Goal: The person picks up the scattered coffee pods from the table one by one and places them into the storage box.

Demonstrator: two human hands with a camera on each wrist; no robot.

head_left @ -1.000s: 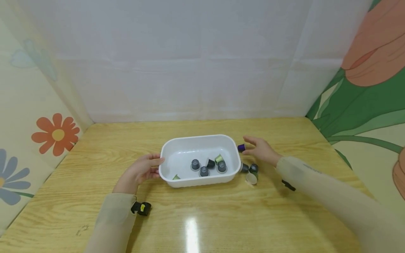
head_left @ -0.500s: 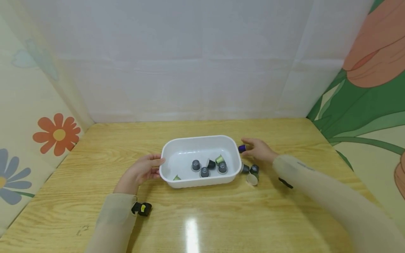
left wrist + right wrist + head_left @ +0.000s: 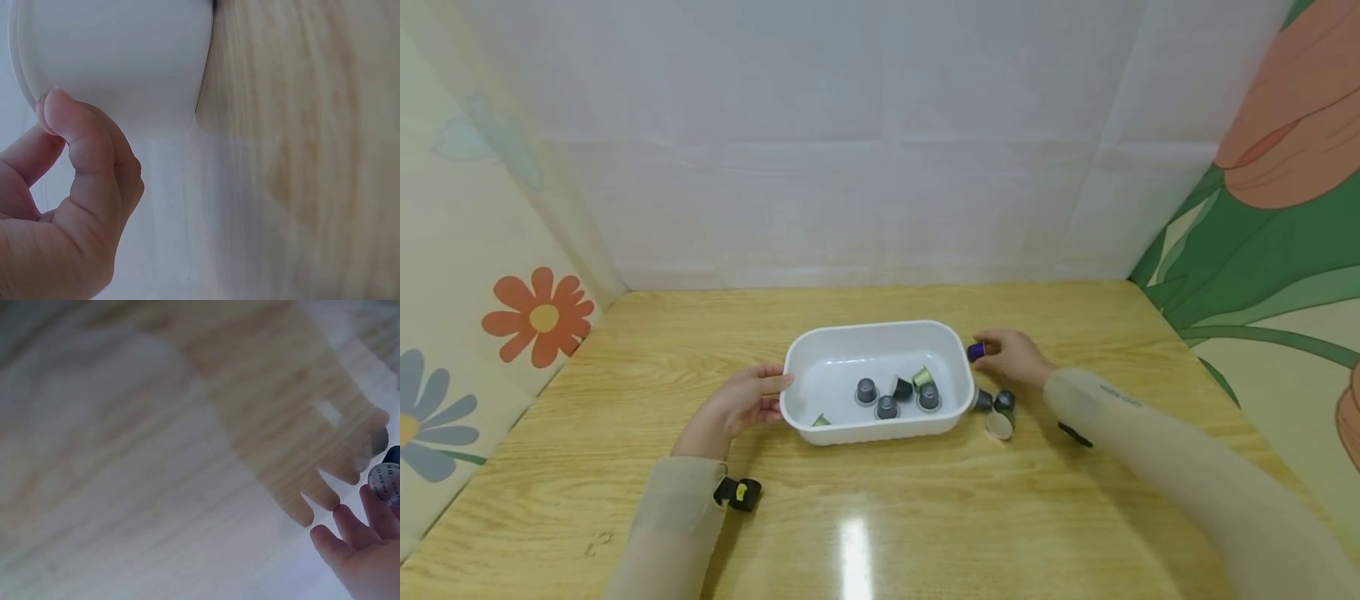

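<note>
My left hand (image 3: 748,404) holds the near-left end of a white plastic bin (image 3: 872,433), thumb and fingers pinching its rim; the left wrist view shows this hand (image 3: 87,206) at the bin's edge (image 3: 125,56). At the bin's right end, my right hand (image 3: 1017,358) pinches a purple coffee capsule (image 3: 976,351). Its printed lid (image 3: 384,483) shows against the fingertips in the right wrist view. Several capsules lie inside the bin, including a grey one (image 3: 867,391), a black one (image 3: 902,387) and a light green one (image 3: 922,377).
Beside the bin's right end, a grey capsule (image 3: 983,400), a dark one (image 3: 1004,401) and a green one with a pale lid (image 3: 999,426) sit on the wooden table (image 3: 880,533). A white cloth (image 3: 880,167) hangs behind the table.
My right hand's thumb and fingers have closed on the purple capsule. The left hand keeps its hold, and the bin stays in place.
</note>
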